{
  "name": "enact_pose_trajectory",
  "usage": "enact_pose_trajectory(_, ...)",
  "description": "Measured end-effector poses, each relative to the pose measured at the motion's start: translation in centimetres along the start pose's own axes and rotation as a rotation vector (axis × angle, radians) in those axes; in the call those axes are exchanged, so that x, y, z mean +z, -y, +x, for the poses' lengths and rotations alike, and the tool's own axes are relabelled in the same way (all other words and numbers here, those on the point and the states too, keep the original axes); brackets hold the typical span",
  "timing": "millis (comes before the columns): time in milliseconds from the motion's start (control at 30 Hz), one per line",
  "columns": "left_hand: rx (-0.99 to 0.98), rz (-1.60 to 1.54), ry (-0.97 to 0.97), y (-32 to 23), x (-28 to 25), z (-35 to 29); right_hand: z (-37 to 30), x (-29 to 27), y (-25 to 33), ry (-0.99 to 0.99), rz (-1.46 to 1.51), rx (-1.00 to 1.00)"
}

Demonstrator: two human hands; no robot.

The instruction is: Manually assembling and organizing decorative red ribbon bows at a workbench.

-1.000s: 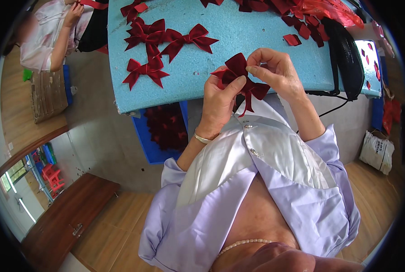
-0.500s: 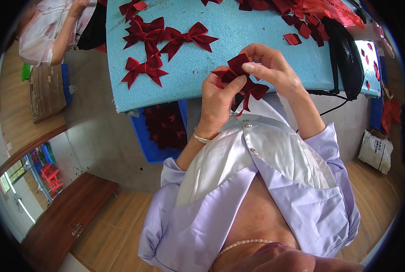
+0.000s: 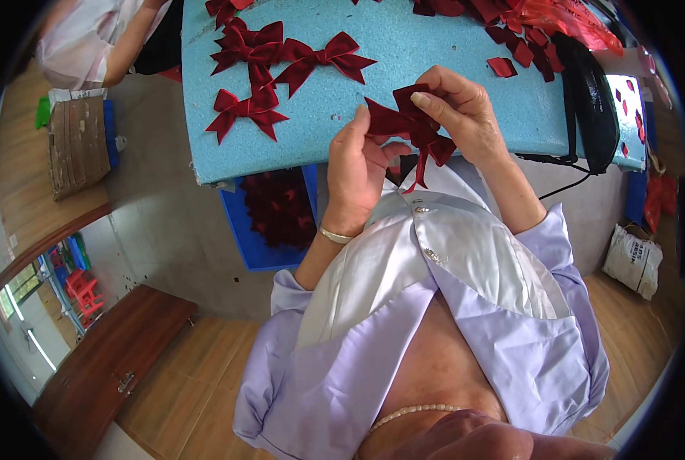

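A dark red velvet bow (image 3: pixel 420 134) hangs in the air in front of my shirt, at the near edge of the table. My right hand (image 3: pixel 465 115) pinches its upper part between thumb and fingers. One tail dangles below. On the bow's left side is my left hand (image 3: pixel 360 172), its thumb and fingers spread apart; the fingertips are close to the bow's left end, and whether they touch it is unclear. More finished red bows (image 3: pixel 248 113) lie to the left on the light blue table (image 3: pixel 312 142), some overlapping.
Small red velvet pieces (image 3: pixel 522 52) lie at the far right, beside a red plastic bag (image 3: pixel 568 23) and a black object (image 3: pixel 591 103) with a cable. Below the table edge a blue bin (image 3: pixel 262 259) holds many red pieces. Another person's arm (image 3: pixel 128 50) shows at upper left.
My left thumb has come off the bow and the left fingers have spread. The bow has turned slightly, and its left end now shows. My right hand keeps its pinch.
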State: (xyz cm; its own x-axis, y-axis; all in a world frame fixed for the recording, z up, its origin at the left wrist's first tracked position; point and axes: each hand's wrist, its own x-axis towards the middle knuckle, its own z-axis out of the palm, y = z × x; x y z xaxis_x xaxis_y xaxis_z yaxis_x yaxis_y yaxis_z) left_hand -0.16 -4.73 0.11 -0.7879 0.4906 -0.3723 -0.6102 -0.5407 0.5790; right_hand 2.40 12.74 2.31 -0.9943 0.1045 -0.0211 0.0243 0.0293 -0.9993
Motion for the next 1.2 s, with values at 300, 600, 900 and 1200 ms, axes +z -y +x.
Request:
enact_pose_trajectory(300, 0.099, 0.266, 0.171, 0.9, 1.1, 0.0, 0.3, 0.4, 0.0, -0.007, 0.025, 0.024)
enact_pose_trajectory(600, 0.018, 0.136, 0.091, 0.8, 0.3, 0.3, 0.0, -1.3, -0.1, 0.024, 0.055, 0.183)
enact_pose_trajectory(900, 0.01, 0.097, 0.056, 1.0, 0.7, 0.3, -2.2, -1.3, 0.0, 0.075, 0.131, 0.27)
enact_pose_trajectory(1200, 0.097, 0.146, 0.097, 1.2, 0.1, 0.3, -3.2, -0.8, -0.4, -0.013, 0.139, 0.245)
